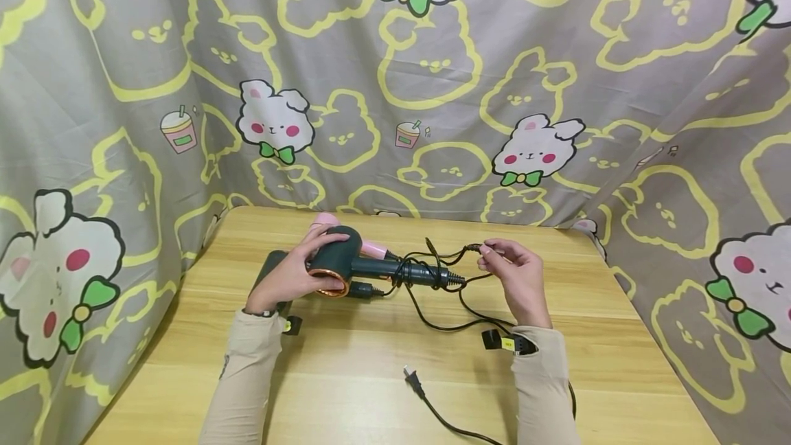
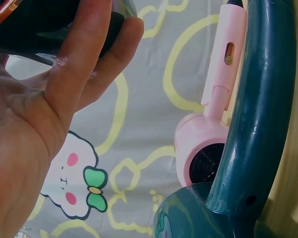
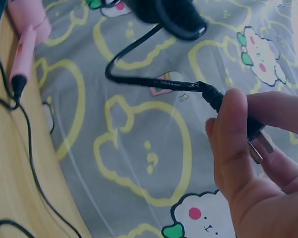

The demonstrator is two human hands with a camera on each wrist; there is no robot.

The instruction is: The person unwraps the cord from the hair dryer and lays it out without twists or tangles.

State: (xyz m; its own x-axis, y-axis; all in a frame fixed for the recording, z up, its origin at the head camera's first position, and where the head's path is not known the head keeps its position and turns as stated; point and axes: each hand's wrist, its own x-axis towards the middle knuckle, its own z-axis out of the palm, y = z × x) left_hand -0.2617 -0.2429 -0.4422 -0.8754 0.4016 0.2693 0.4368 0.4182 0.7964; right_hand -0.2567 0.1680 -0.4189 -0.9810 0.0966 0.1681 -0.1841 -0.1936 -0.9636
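My left hand (image 1: 290,277) grips a dark green hair dryer (image 1: 343,247) by its barrel, with a copper-coloured ring round one end. Its handle points right, and a black cord (image 1: 404,272) is wound round it in several loops. In the right wrist view my right hand (image 3: 260,163) pinches a black plug (image 3: 255,128), its two metal prongs pointing away from the cord. The cord's end runs from the plug back toward the held dryer. A second dark green hair dryer (image 2: 268,99) lies on the table below my left hand, partly hidden in the head view.
A pink hair dryer (image 1: 373,248) lies behind the held one. Loose black cord (image 1: 441,327) trails over the wooden table (image 1: 346,376). Another two-prong plug (image 1: 413,380) lies near the front. Patterned grey curtains (image 1: 346,177) enclose the back and sides.
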